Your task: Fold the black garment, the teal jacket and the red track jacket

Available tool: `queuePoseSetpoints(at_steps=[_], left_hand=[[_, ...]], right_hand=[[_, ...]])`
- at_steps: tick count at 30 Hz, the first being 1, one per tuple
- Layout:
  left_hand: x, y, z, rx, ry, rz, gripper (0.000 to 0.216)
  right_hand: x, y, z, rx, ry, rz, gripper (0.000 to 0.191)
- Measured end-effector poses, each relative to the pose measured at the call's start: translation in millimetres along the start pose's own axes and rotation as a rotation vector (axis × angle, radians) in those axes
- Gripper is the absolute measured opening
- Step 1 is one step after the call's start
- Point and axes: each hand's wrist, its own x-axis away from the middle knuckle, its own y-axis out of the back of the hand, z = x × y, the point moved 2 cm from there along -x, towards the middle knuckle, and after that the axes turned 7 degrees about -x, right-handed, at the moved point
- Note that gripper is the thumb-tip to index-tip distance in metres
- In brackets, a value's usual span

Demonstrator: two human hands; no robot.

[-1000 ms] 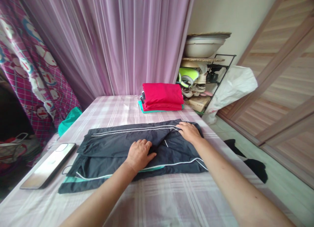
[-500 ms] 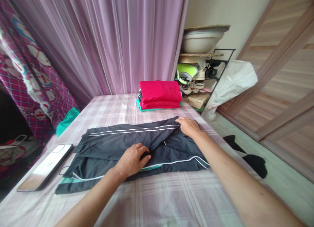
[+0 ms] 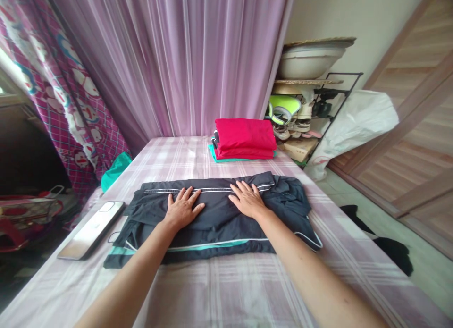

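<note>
On the dark trousers [image 3: 219,219], left hand [image 3: 182,209] and right hand [image 3: 247,199] press flat, each grip released.

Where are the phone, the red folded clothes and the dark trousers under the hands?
phone [image 3: 92,229], head view, middle of its back.
red folded clothes [image 3: 245,134], head view, top of the stack.
dark trousers [image 3: 215,224], head view, flat front panel between the two hands.
</note>
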Motion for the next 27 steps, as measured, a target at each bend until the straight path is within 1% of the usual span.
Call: queuePoseSetpoints(at_steps=[3,5,7,8,10,13,16,19,21,24,27], left_hand=[[-4,14,-7,0.009,0.013,-0.002,0.059],[-10,25,-6,0.000,0.013,-0.039,0.055],[-16,31,3,-0.018,0.005,-0.110,0.051],[-18,31,10,-0.030,0.015,-0.144,0.050],[-19,26,31,-0.054,0.082,-0.171,0.051],[-15,9,64,-0.071,0.234,-0.117,0.059],[-12,-3,82,-0.071,0.271,-0.076,0.065],[-13,-8,83,-0.061,0.266,-0.067,0.068],[-15,-8,81,-0.048,0.272,-0.058,0.069],[-17,-6,80,-0.041,0.274,-0.044,0.070],[-17,-4,79,-0.045,0.277,-0.043,0.070]], right_hand=[[-3,8,3,-0.017,-0.025,0.050,0.060],[-6,16,13,-0.030,-0.031,-0.002,0.059],[-9,19,22,-0.032,-0.017,-0.104,0.058],[-11,17,25,-0.031,-0.012,-0.133,0.058],[-13,8,24,-0.029,-0.019,-0.118,0.057],[-13,-5,10,-0.002,-0.040,-0.063,0.058],[-12,-6,-13,0.057,-0.073,-0.085,0.057],[-11,-1,-37,0.118,-0.172,-0.101,0.058],[-11,1,-47,0.146,-0.218,-0.118,0.058],[-11,0,-53,0.163,-0.224,-0.144,0.058],[-12,1,-49,0.158,-0.216,-0.148,0.058]])
